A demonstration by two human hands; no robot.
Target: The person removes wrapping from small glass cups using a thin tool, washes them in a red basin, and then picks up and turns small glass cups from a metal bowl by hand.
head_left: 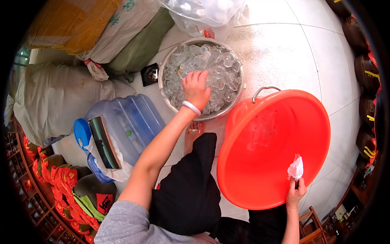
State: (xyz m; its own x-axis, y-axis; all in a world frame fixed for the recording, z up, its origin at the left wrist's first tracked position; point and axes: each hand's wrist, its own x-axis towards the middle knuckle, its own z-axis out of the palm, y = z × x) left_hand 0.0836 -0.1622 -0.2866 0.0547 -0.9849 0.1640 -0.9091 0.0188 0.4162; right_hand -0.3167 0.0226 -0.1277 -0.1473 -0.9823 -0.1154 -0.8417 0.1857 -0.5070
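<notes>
My left hand (197, 87), with a pale bangle (191, 107) on its wrist, reaches over a round metal basin (167, 102) heaped with small clear glass cups (218, 72). Its fingers are apart on top of the pile, and I see no cup held in them. Inside the rim of a large red plastic tub (264, 162), tilted toward me, my right hand (297, 194) is closed on a bunched white cloth (295, 167). Something dark shows between the fingers below the cloth; I cannot make out what it is.
A blue water jug (134, 118) lies at the left with a phone-like dark object (104, 142) on it. Large sacks (61, 99) and a clear plastic bag (203, 14) stand beyond. Dark jars (367, 73) line the right, and a small black dish (150, 75) sits beside the basin.
</notes>
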